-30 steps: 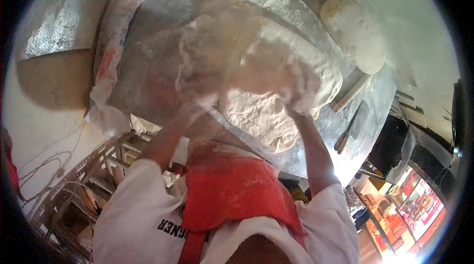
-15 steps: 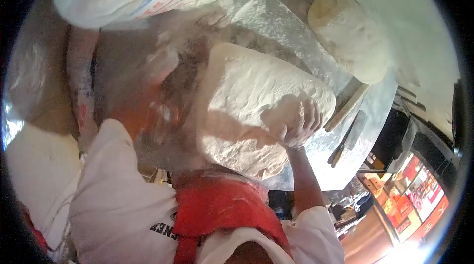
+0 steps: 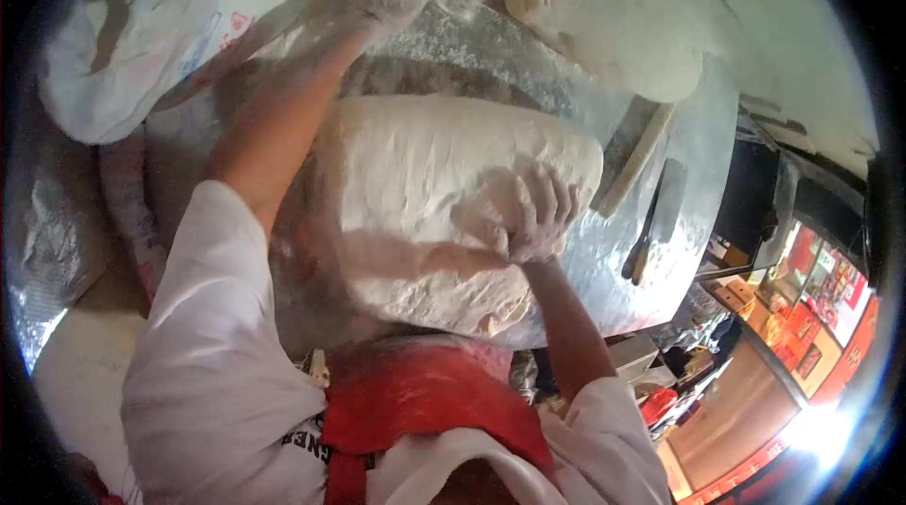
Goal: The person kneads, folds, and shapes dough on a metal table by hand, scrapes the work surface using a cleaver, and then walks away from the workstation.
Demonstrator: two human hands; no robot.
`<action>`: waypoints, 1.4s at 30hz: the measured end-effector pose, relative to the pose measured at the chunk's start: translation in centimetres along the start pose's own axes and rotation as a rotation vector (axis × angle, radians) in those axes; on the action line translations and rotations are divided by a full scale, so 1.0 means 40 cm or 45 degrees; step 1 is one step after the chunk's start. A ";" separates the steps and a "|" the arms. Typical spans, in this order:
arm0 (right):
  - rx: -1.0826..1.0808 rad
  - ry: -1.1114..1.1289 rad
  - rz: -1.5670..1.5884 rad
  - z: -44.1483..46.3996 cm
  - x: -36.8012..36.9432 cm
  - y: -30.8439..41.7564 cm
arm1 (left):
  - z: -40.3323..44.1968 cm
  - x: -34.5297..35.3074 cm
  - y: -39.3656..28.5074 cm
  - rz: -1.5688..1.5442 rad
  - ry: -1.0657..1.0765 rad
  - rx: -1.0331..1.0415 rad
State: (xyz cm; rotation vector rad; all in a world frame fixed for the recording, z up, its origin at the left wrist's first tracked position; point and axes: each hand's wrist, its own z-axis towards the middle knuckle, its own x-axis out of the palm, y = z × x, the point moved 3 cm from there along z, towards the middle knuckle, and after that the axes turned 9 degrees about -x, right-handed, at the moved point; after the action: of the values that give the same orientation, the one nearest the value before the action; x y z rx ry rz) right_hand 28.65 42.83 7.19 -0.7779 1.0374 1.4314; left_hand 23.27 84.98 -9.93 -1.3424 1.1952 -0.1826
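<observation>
A large floured slab of dough (image 3: 453, 151) lies on the metal worktop in front of me. My right hand (image 3: 540, 212) rests on its right part, fingers bent a little and apart, pressing down on the surface. My left hand (image 3: 401, 0) is stretched out past the slab's far side, over loose flour (image 3: 462, 33) on the worktop. Motion blurs its fingers, so their closing and anything in them do not show. Both hands are dusted white.
A second, rounded mass of dough (image 3: 613, 19) sits at the far right. Nearer are a wooden stick (image 3: 637, 160) and a flat-bladed tool with a wooden handle (image 3: 668, 203). A white printed sack (image 3: 156, 42) stands at the far left. Shelves with goods lie beyond the right edge.
My left arm has swung from the blurred area left of the dough to the far flour. The right hand stays on the dough. The view has shifted, moving the dough leftward.
</observation>
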 end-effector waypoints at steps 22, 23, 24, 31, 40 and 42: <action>-0.194 0.038 0.333 0.161 -0.036 -0.008 | -0.638 0.352 -0.469 -0.364 -0.060 0.270; -0.203 0.012 0.305 0.174 -0.021 -0.022 | -0.632 0.364 -0.457 -0.516 -0.071 0.229; -0.187 -0.005 0.285 0.173 -0.017 -0.020 | -0.626 0.367 -0.445 -0.630 -0.051 0.183; -0.210 -0.033 0.343 0.198 -0.049 -0.007 | -0.641 0.304 -0.548 0.542 0.440 -0.167; -0.288 0.095 0.274 0.125 -0.021 0.083 | -0.763 0.224 -0.547 1.247 0.215 -0.104; -0.270 0.051 0.319 0.142 -0.011 0.090 | -0.757 0.156 -0.550 0.901 0.297 -0.163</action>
State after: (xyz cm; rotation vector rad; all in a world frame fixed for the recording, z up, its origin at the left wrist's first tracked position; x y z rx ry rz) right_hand 25.74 48.00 10.40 -0.8530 1.0529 1.7679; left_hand 14.95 54.46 11.04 -0.9465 1.8324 0.2561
